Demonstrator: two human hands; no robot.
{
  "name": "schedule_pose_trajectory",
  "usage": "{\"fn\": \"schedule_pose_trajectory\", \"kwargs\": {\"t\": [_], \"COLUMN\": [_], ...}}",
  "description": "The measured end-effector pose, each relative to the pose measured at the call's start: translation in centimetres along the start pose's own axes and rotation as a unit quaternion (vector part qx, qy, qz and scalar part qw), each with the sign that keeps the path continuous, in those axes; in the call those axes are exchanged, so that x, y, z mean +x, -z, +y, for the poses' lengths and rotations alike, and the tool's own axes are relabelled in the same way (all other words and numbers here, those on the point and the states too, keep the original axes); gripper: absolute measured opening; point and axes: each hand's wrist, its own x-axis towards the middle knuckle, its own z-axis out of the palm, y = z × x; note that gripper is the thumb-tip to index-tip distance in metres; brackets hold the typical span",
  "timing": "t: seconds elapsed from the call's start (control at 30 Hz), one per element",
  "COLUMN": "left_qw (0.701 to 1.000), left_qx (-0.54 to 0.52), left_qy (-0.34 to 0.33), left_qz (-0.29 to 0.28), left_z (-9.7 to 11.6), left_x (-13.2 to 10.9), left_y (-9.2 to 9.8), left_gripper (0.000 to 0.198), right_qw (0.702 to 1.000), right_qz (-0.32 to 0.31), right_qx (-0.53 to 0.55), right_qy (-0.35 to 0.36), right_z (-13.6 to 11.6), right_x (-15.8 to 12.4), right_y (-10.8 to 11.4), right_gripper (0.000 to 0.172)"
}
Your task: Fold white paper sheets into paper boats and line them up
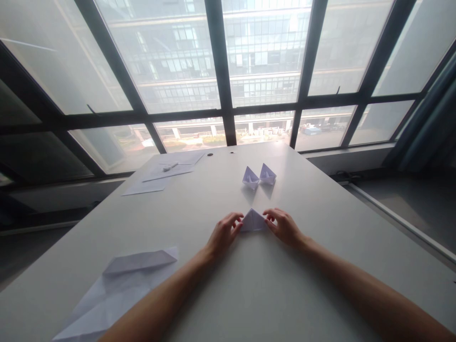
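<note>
A white sheet folded into a triangle with a band along its base, a folded paper [252,221], is on the white table in front of me. At its left corner, my left hand [224,232] has its thumb and curled fingers on the paper's edge. My right hand [284,227] grips the opposite corner in the same way, fingers bent. Just beyond are two finished paper boats [250,177], side by side, their pointed ends standing up. The fingertips are small here, so the exact contact is hard to see.
A large creased paper [131,285] lies beside my left forearm. At the far left of the table [199,204] are several flat sheets [153,184] with a small white object [170,166] on top. Windows stand behind the far edge; a dark curtain [423,109] hangs at right.
</note>
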Motion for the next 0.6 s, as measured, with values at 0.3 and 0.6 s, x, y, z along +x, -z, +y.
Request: {"fn": "schedule_pose_trajectory", "kwargs": {"t": [0.3,0.6], "left_qw": [0.992,0.975], "left_qx": [0.099,0.186], "left_qy": [-0.068,-0.089], "left_qz": [-0.022,-0.084], "left_z": [0.14,1.03], "left_x": [0.09,0.11], "left_y": [0.18,0.59], "left_gripper": [0.019,0.048], "right_qw": [0.997,0.993], "right_qz": [-0.033,-0.069], "right_qx": [-0.055,-0.054], "right_qy": [0.043,0.081], "right_z": [0.08,-0.6], "right_x": [-0.01,0.09], "right_y": [0.08,0.12], "right_gripper": [0.02,0.026]}}
